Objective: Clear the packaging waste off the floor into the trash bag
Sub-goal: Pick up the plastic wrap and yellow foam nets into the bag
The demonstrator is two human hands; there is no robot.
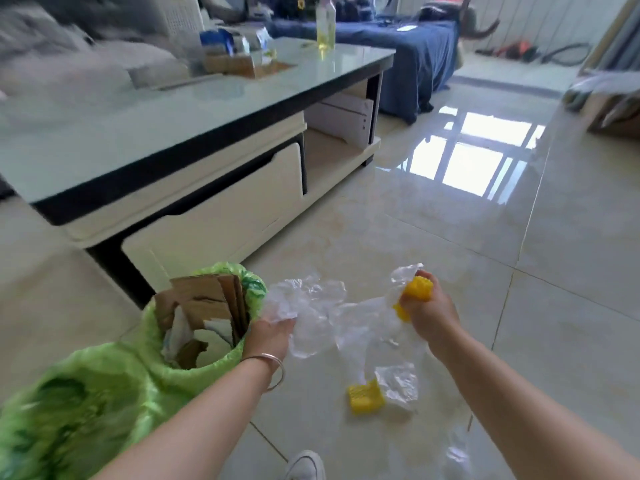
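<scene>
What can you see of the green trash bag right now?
The green trash bag is thin, translucent, crinkled plastic, standing on the tiled floor beside the coffee table. Its mouth gapes open, showing torn cardboard pieces and white paper scraps upright inside. The left hand, gripping clear plastic film, is at its rim.

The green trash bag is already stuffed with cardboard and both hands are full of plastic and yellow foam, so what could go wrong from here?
1. Cardboard sticks up out of the green trash bag, so the clear plastic film held by the left hand may catch or spill back out.
2. The right hand holds film and yellow foam together; one could slip free.
3. The yellow foam piece on the floor lies close to the shoe and could be stepped on.
</scene>
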